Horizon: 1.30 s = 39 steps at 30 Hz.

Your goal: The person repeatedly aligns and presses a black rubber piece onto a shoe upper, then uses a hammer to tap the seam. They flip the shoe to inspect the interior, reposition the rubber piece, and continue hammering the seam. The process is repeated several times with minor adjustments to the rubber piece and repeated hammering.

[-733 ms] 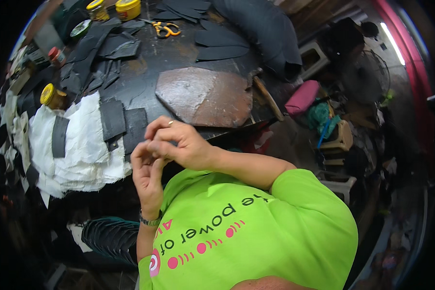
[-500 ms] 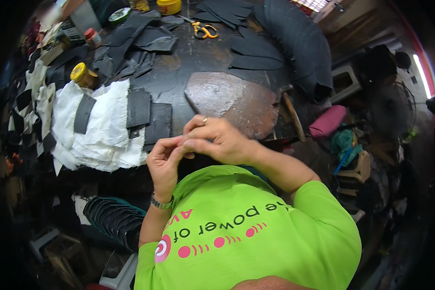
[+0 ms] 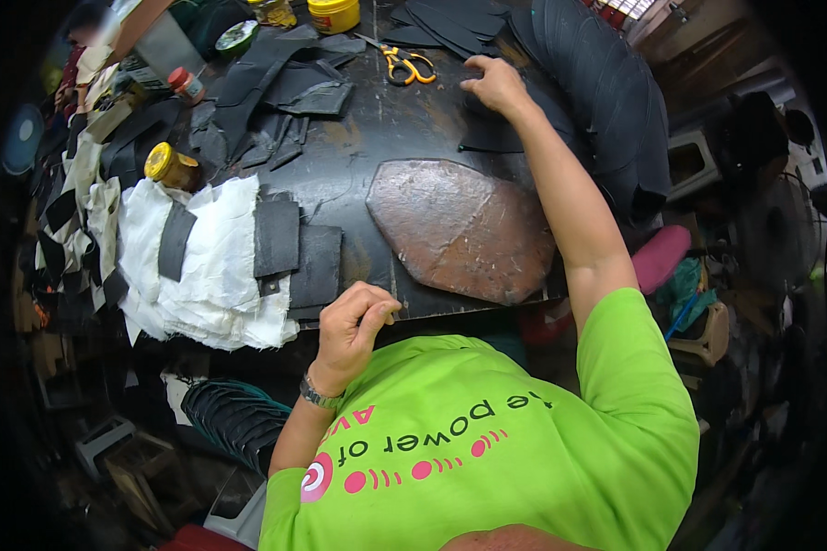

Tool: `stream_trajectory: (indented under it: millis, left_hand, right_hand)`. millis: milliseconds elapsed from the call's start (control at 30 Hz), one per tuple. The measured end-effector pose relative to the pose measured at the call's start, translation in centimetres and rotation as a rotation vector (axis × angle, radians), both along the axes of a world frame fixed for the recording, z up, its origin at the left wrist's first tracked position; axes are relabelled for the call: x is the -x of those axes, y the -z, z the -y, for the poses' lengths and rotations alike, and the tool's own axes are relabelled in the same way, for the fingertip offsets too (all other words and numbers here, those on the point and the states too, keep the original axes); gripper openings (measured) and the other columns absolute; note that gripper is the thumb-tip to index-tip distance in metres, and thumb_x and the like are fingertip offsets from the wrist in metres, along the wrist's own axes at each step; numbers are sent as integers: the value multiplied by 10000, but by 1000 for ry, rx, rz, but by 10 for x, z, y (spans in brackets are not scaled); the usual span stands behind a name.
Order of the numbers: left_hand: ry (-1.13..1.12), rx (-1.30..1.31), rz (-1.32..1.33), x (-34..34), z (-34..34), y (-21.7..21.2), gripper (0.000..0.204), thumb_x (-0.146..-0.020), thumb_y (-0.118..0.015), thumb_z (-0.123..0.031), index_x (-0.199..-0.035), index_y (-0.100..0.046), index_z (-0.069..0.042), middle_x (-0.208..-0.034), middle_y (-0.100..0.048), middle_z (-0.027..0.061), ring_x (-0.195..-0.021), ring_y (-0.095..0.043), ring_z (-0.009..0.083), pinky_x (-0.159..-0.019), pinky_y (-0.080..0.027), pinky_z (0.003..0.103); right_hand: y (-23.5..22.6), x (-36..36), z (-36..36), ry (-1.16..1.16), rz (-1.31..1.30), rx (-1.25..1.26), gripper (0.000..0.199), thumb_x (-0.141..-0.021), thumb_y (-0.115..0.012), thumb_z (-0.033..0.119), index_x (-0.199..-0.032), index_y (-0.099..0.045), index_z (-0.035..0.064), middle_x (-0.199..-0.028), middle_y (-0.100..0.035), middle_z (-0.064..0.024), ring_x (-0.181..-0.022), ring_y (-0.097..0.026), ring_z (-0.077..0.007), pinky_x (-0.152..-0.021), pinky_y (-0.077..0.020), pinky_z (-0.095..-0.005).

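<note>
My left hand (image 3: pixel 355 332), a watch on its wrist, is closed with fingers curled in front of the table's near edge. Whatever it may hold is hidden. My right hand (image 3: pixel 498 86) is stretched out over the far side of the table, thumb and fingers apart, with nothing seen between them. It is above the dark leaf-shaped pieces (image 3: pixel 489 138), partly covering them, close to a fan of similar black pieces (image 3: pixel 441 26). Left of that hand lie scissors (image 3: pixel 408 66) with orange and black handles. A worn brown board (image 3: pixel 459 230) lies between my arms.
White cloth sheets (image 3: pixel 216 308) with black rectangular patches (image 3: pixel 317 266) lie at the left. Beyond them are a yellow-lidded jar (image 3: pixel 170 165), black scraps (image 3: pixel 312 96) and a yellow tub (image 3: pixel 334 14). A long curved stack of black pieces (image 3: pixel 606 92) borders the right side.
My two hands were together in front of me, fingertips touching. The right has moved away to the far right of the table; the left stays near the edge, now curled closed.
</note>
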<state>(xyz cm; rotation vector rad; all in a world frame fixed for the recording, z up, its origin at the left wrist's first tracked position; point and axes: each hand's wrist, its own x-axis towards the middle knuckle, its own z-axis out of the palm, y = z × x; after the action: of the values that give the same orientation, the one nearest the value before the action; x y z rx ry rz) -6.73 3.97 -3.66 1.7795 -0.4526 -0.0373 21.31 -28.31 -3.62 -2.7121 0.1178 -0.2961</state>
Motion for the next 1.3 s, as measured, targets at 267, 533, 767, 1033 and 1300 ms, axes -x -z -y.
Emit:
stream_trajectory:
  millis: [267, 533, 767, 1033, 1300]
  left_hand:
    - [104, -65, 43, -23, 8, -14, 107, -925, -698, -53, -857, -684, 28, -838, -684, 101, -729, -649, 200, -661, -508, 301]
    - [16, -371, 344, -113, -23, -69, 136, -905, -724, -106, -972, -718, 12, -936, -716, 133, -857, -698, 285, -775, -553, 340]
    - [-703, -938, 408, -299, -93, -41, 634, -810, -828, -318, -1357, -614, -79, -1344, -621, 175, -1278, -582, 313, -1070, -450, 433]
    - [-711, -946, 206, -335, -140, -16, 628, -711, -902, -359, -1252, -683, -128, -1234, -686, 119, -1174, -641, 319, -977, -494, 458]
    - [-660, -454, 674, -284, -110, -73, 371, -802, -862, -278, -1043, -715, -38, -1003, -745, 112, -875, -709, 225, -800, -545, 321]
  right_hand:
    - [24, -18, 80, 66, -254, 75, 818, -816, -761, 183, -1549, -409, 267, -1559, -447, -144, -1476, -363, -360, -1159, -359, -556]
    - [-1, 0, 33, -550, -174, 671, 680, -804, -601, -85, -1414, -571, 215, -1429, -541, -116, -1369, -450, -317, -1099, -409, -484]
    - [-43, -1, 24, -744, 134, 709, 229, -780, -641, -34, -982, -671, 68, -1118, -656, -102, -1118, -593, -302, -980, -460, -433]
    - [-111, 92, 27, -721, 166, 190, 201, -784, -679, -32, -969, -619, 18, -955, -641, -138, -1025, -628, -348, -905, -511, -395]
    - [-127, 140, 53, -593, 6, -236, 300, -840, -638, -98, -1130, -645, -20, -1027, -634, -66, -1015, -643, -193, -951, -505, -293]
